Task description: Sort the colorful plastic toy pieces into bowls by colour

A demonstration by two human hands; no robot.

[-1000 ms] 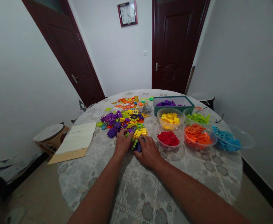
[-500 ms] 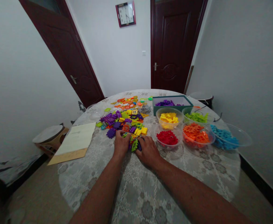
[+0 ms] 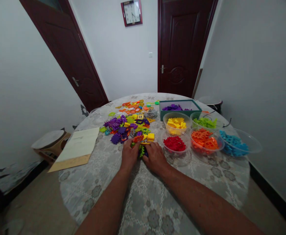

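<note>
At the near edge of a mixed pile of toy building pieces (image 3: 121, 130), my two hands meet around a small cluster of interlocking plastic pieces (image 3: 142, 151). Green and dark purple show in the cluster, with a thin yellow strip (image 3: 145, 143) across its top. My left hand (image 3: 129, 155) is closed on the cluster's left side, its thumb towards the middle. From the right, my right hand (image 3: 155, 157) curls its fingers over the other side. The fingertips are partly hidden. Just beyond the hands lie a yellow block (image 3: 150, 136) and an orange lattice piece (image 3: 138, 138).
Right of my hands stand clear bowls of red (image 3: 174, 144), yellow (image 3: 176, 123), orange (image 3: 204, 139), green (image 3: 205, 122) and blue pieces (image 3: 233, 143). Behind them is a green-edged box (image 3: 164, 115) with purple pieces. A paper sheet (image 3: 80, 143) lies at left.
The green piece between my hands is more covered than before, and a yellow strip now shows across the top. My left hand has shifted slightly right, and yellow blocks near the fingers have changed position.
</note>
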